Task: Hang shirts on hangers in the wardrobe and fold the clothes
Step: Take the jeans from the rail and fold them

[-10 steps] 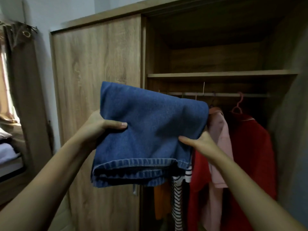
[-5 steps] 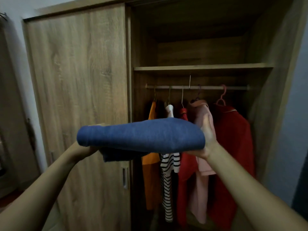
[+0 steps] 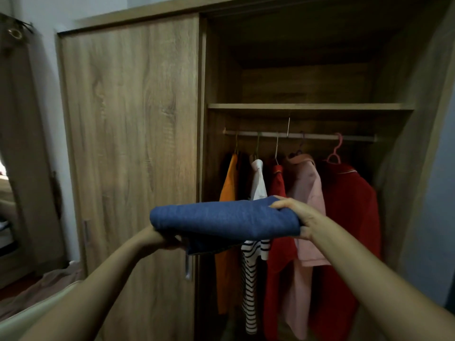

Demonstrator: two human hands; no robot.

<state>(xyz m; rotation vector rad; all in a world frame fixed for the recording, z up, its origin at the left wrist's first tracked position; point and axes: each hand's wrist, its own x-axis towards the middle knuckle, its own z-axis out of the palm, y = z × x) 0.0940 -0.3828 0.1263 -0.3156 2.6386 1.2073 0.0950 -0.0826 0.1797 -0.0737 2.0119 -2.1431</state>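
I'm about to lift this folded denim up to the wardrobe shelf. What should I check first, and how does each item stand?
1. Tidy folded blue denim garment: not ok, a lower layer sags underneath.
2. Grip of left hand: ok, holds the left end from below.
3. Grip of right hand: ok, pinches the right end.
4. Room on wooden shelf: cannot tell, top surface hidden from this angle.
5. Wooden sliding door clear of opening: ok.
6. Hung shirts below the shelf: ok.
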